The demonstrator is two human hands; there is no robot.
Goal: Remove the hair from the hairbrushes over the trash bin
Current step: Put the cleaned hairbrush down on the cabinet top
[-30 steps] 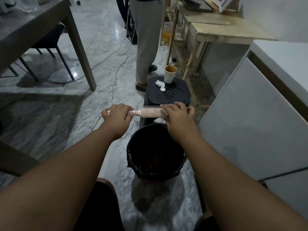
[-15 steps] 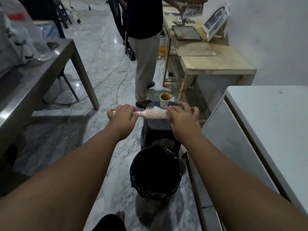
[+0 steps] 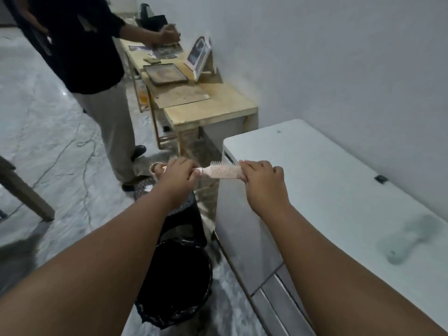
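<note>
I hold a pink hairbrush (image 3: 221,171) level between both hands, bristles pointing up and away. My left hand (image 3: 178,174) is closed around its handle. My right hand (image 3: 260,179) grips the head's far end. The black-lined trash bin (image 3: 179,280) stands on the floor below and nearer me, under my left forearm. The brush hangs beyond the bin, by the corner of the white cabinet (image 3: 327,180). A pale green hairbrush (image 3: 407,238), blurred, lies on the cabinet top at the right.
A black stool (image 3: 184,212) stands just behind the bin, mostly hidden by my left arm. A person (image 3: 97,81) in a dark top stands at a wooden table (image 3: 206,105) with trays and a picture frame. A cable trails over the marble floor at left.
The view has swung up and to the right. The brush, still held in both hands, now sits beside the cabinet corner instead of above the bin. The green brush has come into view.
</note>
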